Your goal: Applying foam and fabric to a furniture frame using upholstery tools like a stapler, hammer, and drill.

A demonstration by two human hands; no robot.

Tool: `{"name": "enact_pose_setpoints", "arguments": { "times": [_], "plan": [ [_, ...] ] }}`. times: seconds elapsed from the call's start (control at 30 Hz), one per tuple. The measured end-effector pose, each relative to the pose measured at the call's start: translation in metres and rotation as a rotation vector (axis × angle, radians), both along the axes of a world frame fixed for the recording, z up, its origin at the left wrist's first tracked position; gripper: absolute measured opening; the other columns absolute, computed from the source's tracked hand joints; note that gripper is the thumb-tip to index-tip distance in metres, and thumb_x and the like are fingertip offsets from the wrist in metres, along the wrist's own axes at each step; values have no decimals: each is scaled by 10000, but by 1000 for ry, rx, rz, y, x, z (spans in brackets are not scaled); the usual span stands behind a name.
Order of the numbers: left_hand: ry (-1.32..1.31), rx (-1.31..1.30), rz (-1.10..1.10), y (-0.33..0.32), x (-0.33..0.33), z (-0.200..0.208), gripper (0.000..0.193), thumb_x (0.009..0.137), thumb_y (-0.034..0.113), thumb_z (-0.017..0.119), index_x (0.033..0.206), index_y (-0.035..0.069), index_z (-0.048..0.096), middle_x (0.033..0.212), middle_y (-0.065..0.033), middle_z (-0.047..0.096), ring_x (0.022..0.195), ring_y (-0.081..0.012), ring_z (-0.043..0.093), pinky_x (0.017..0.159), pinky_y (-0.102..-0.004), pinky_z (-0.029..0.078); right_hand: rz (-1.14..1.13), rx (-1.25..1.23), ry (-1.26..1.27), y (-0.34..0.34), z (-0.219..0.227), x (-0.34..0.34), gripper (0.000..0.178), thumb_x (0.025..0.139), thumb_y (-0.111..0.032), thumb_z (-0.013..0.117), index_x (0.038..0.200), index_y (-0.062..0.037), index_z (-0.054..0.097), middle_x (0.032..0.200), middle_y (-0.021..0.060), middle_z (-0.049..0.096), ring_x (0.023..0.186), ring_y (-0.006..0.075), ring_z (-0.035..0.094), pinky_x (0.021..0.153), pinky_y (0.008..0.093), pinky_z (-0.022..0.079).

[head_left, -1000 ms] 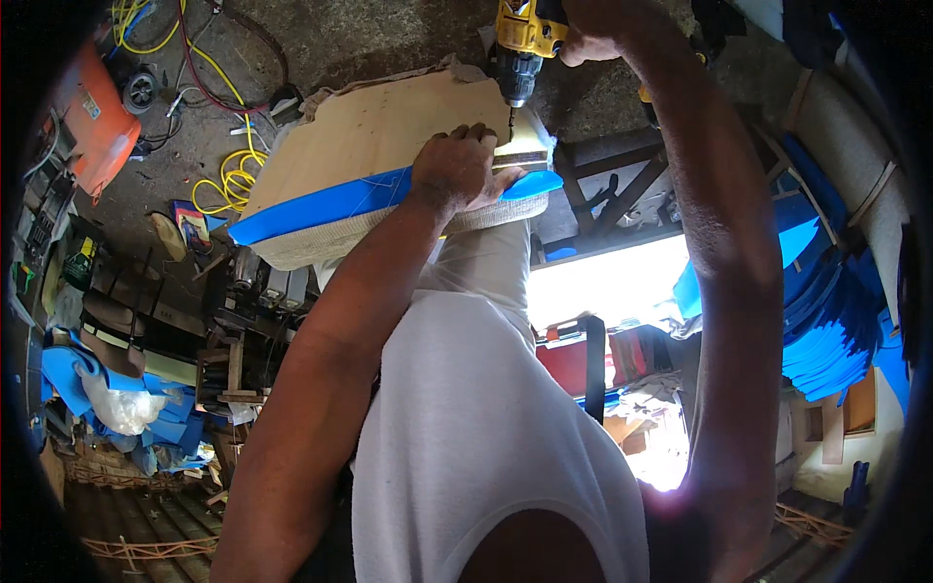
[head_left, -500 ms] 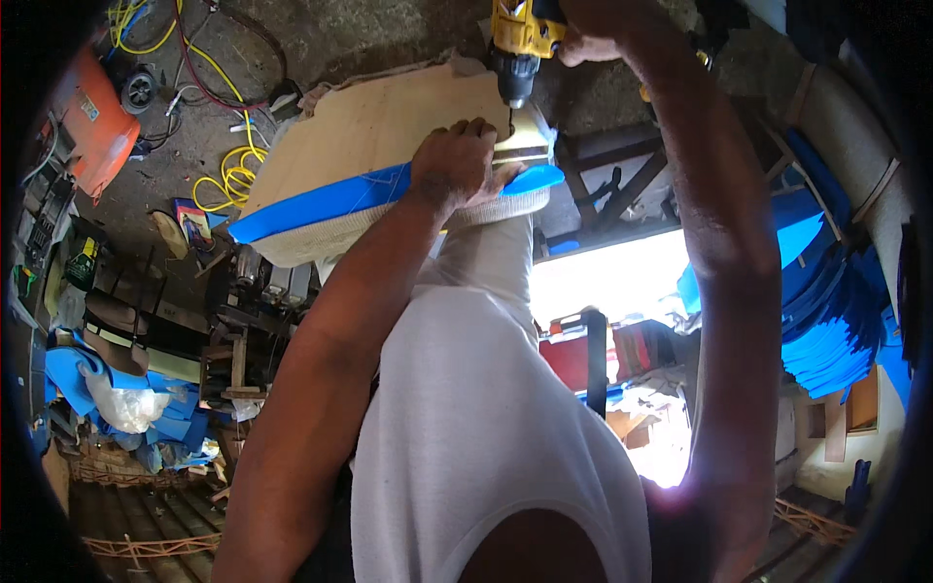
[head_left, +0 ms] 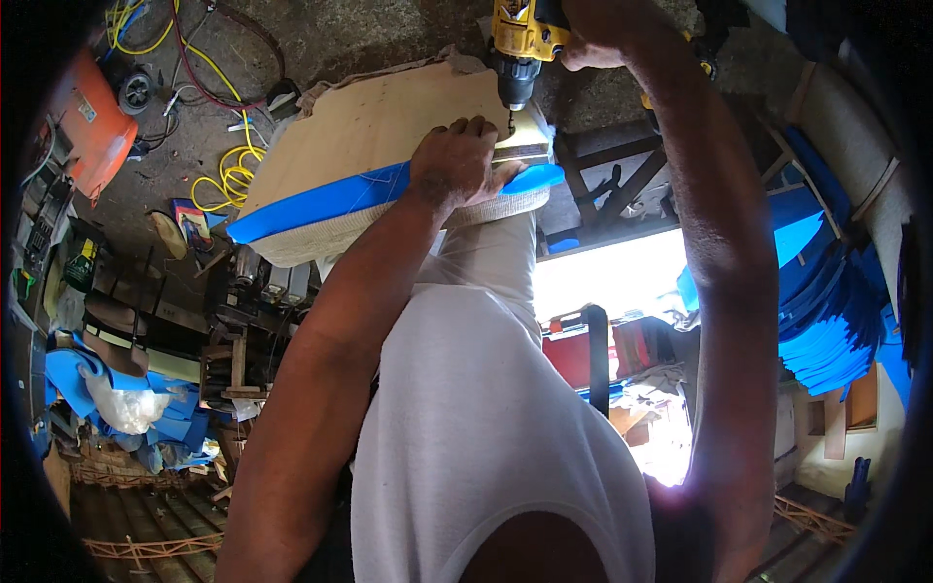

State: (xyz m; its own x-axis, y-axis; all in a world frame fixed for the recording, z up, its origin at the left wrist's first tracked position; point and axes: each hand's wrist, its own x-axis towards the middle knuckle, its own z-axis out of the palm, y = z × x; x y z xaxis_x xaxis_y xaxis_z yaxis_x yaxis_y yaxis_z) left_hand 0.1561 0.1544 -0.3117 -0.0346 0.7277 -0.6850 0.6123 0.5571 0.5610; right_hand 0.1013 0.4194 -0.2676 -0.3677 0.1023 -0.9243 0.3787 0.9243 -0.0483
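Observation:
A pale plywood board (head_left: 364,121) with a blue edge strip (head_left: 326,202) and a beige padded layer (head_left: 311,239) lies tilted in front of me. My left hand (head_left: 455,160) is closed over its near right edge, thumb on the blue strip and fingers on the wood. High on the right, my right hand (head_left: 598,39) grips a yellow and black power drill (head_left: 525,34), its handle partly cut off by the frame's top. The drill points down at the board, and its bit (head_left: 511,121) meets the wood near the right corner, just beyond my left fingers.
A yellow hose (head_left: 233,175) coils on the floor at left, near an orange wheeled machine (head_left: 92,136). Metal tools (head_left: 277,277) stand left of the board. Blue sheets (head_left: 826,340) are stacked at right, beside a bright opening and a dark frame (head_left: 622,175).
The drill and my right hand have shifted very slightly. My left hand and the board stay in place.

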Motion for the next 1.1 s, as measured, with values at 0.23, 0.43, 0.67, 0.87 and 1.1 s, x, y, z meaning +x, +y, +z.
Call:
{"name": "enact_pose_setpoints", "arguments": {
  "times": [0.23,0.43,0.67,0.87,1.1],
  "plan": [
    [26,27,7,-11,0,-1,638,919,605,588,1190,28,609,1199,-152,644,1098,-309,662,933,-432,538,-67,-132,197,3,6,14,475,689,-273,859,1078,-29,737,1095,196,720,1049,361,693,917,439,557],
    [3,-18,6,-5,-3,5,659,917,620,577,1226,38,603,1215,-148,641,1140,-300,645,962,-432,525,-104,-322,514,15,15,37,461,687,-279,861,1059,-33,742,1072,188,727,1032,357,699,908,438,561],
    [27,-35,10,-10,-3,0,666,890,623,614,1192,29,606,1170,-154,672,1085,-309,672,930,-445,541,-25,-112,272,-8,5,20,416,691,-271,850,1013,-30,746,1037,190,730,1000,354,706,884,441,567],
    [-41,7,124,-1,-14,1,588,917,561,618,1202,46,633,1127,-154,697,1063,-289,681,916,-417,542,-8,86,25,-3,14,13,384,693,-266,841,981,-29,749,1011,192,733,977,352,712,867,443,572],
    [-808,197,1562,115,-148,-34,407,941,378,647,1199,64,661,1148,-107,684,1015,-238,653,976,-380,498,7,42,162,-13,9,17,289,724,-245,782,898,-18,738,917,194,728,882,356,717,808,457,571]
  ]
}}
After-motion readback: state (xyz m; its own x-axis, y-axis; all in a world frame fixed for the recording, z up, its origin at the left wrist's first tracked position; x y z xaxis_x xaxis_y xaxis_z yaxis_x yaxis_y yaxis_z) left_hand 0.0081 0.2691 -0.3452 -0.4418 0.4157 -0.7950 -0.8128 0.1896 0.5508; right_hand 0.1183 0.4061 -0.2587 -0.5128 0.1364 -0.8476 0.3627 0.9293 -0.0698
